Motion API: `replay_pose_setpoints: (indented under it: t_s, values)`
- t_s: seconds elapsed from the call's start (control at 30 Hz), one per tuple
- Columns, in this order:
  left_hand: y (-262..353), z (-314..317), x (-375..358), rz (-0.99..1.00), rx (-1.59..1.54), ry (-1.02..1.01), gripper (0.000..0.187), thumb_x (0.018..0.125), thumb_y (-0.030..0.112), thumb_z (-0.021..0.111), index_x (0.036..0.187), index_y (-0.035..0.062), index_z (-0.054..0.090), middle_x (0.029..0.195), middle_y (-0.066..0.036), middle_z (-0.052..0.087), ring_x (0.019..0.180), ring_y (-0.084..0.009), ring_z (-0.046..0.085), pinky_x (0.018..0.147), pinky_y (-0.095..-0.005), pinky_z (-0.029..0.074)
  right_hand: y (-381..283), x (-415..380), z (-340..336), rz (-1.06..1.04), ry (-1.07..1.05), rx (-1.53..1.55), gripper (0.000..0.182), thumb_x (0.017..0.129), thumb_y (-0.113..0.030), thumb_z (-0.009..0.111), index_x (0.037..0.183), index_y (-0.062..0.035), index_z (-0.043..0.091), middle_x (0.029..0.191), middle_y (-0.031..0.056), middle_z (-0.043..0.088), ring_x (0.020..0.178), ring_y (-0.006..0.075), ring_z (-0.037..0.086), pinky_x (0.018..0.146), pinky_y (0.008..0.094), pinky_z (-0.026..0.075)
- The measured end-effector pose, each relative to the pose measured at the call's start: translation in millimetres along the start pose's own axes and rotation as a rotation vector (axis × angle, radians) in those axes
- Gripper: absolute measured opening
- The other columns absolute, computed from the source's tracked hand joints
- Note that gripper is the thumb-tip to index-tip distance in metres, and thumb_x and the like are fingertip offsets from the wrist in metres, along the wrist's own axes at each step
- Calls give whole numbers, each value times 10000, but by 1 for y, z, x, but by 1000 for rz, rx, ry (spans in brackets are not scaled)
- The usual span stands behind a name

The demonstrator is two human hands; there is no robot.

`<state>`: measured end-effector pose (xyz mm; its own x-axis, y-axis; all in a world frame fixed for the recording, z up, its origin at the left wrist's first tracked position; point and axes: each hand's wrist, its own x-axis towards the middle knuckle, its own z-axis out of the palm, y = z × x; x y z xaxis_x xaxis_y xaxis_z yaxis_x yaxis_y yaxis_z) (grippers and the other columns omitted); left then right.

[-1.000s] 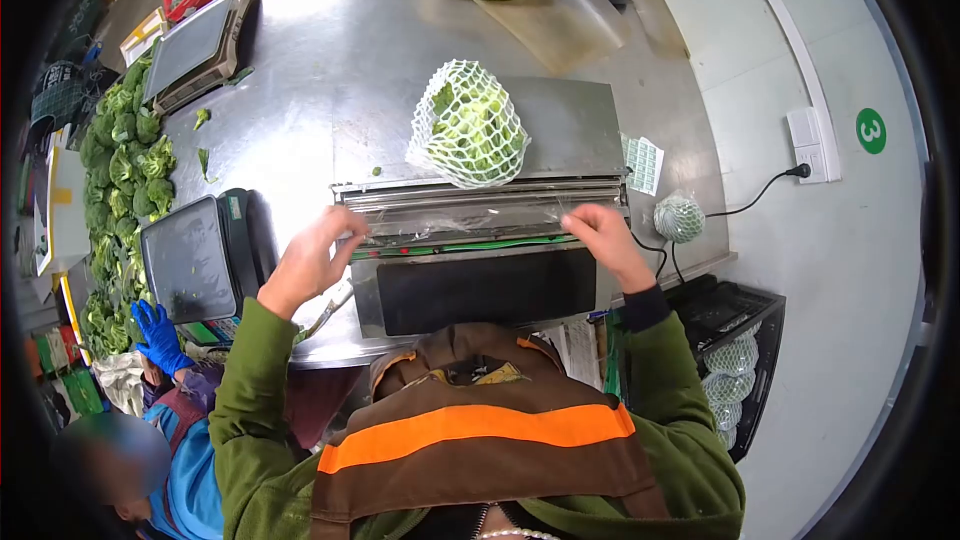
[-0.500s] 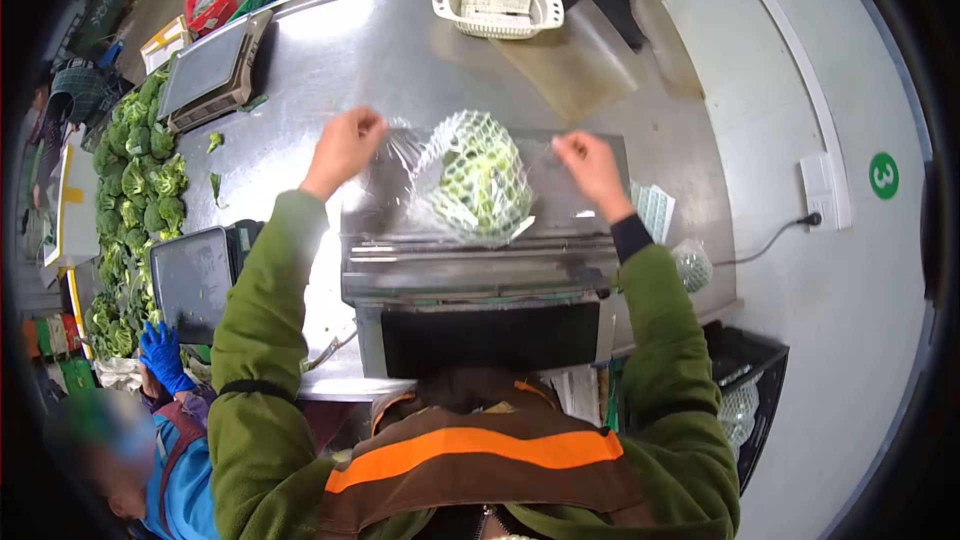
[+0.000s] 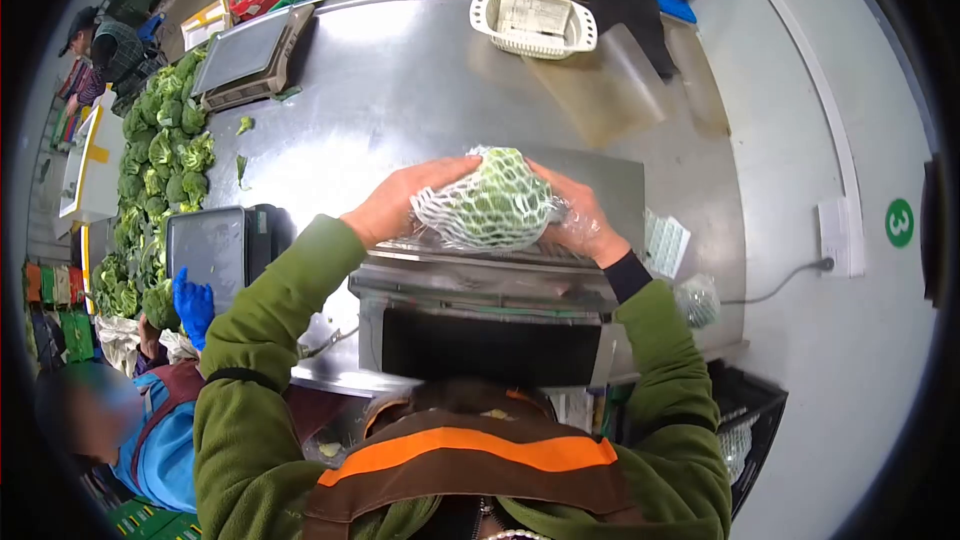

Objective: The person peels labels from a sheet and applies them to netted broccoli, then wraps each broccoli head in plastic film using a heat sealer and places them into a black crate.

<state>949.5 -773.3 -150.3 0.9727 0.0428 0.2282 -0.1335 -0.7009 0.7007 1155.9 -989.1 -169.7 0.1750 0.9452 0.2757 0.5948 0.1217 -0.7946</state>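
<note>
A green vegetable head, apparently broccoli, in a white foam net (image 3: 490, 202) is between my hands above the wrapping machine (image 3: 490, 285). Clear film shows around its sides. My left hand (image 3: 415, 198) presses against its left side, fingers reaching over the top edge. On the opposite side my right hand (image 3: 580, 220) cups it, with shiny film under the fingers and palm. Both hands are closed around the netted head; the fingertips beneath it are hidden. Behind the hands lies the machine's dark flat plate (image 3: 600, 180).
Broccoli heads (image 3: 165, 155) are heaped at the left beside a scale (image 3: 255, 55) and a dark tray (image 3: 207, 250). A co-worker's blue glove (image 3: 193, 308) is near them. A white basket (image 3: 530, 25) stands at the back; a netted bundle (image 3: 697, 300) lies right.
My hands, raised apart with film stretched between them, have come down and inward onto the sides of the netted head. The camera view has shifted slightly.
</note>
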Motion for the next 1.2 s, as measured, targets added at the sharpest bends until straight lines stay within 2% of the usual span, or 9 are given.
replay_pose_setpoints:
  t_s: [0.2,0.27,0.4,0.6,0.67,0.77,0.83,0.93,1.2]
  values:
    - [97,20,-93,-284,-486,-137,672,790,162,815,1354,-6,489,1300,-84,623,1124,-183,604,989,-341,482,-88,-100,26,84,-48,-246,611,807,-465,760,1198,-21,605,1001,153,700,803,318,675,782,345,557]
    - [118,39,-123,-384,-651,-161,608,797,280,806,1285,8,567,1183,-114,683,1046,-214,657,920,-339,517,-130,-125,35,852,-261,607,658,871,-567,664,1122,39,618,826,138,676,588,242,652,596,321,574]
    - [117,93,-170,-884,-1065,-422,676,860,446,730,1292,-45,558,1155,-166,659,925,-212,686,585,-314,585,-142,-178,83,1250,-413,868,746,950,-651,453,1125,61,587,775,126,674,574,171,675,496,290,581]
    - [114,119,-239,-1076,-1345,-339,745,954,538,551,1320,-102,450,1224,-222,553,1026,-260,634,730,-429,623,-138,-268,120,1288,-243,1280,717,979,-634,395,1369,-35,452,1144,188,652,880,264,715,706,366,606]
    - [130,114,-255,-1127,-1482,-185,717,976,535,512,1340,-76,423,1261,-206,518,1059,-268,612,751,-442,617,-155,-279,123,1341,191,1306,728,987,-620,392,1376,-6,436,1239,229,599,907,290,710,713,364,602]
    - [154,123,-276,-1109,-1466,202,590,985,536,490,1278,28,426,1267,-128,447,990,-237,581,718,-430,596,-165,-288,138,1254,434,1060,616,1012,-538,410,1274,15,485,1109,190,606,791,257,689,643,337,579]
    - [173,135,-260,-1068,-936,298,361,1008,387,539,1065,31,529,964,-30,518,817,-100,504,670,-288,486,-182,-263,141,1133,403,460,331,1005,-346,547,950,-21,575,737,38,571,619,127,569,544,279,474]
    - [165,160,-254,-888,-655,560,271,1020,246,557,838,46,544,728,59,480,710,-29,392,616,-219,345,-167,-263,155,855,587,2,303,975,-245,619,773,-32,546,609,-20,495,577,54,457,515,270,386]
    - [98,204,-319,-1138,-741,577,383,1033,306,522,722,84,496,638,73,427,615,-34,363,537,-230,307,-118,-338,173,1113,557,161,368,967,-292,628,737,-11,567,630,-1,514,606,91,457,558,309,397]
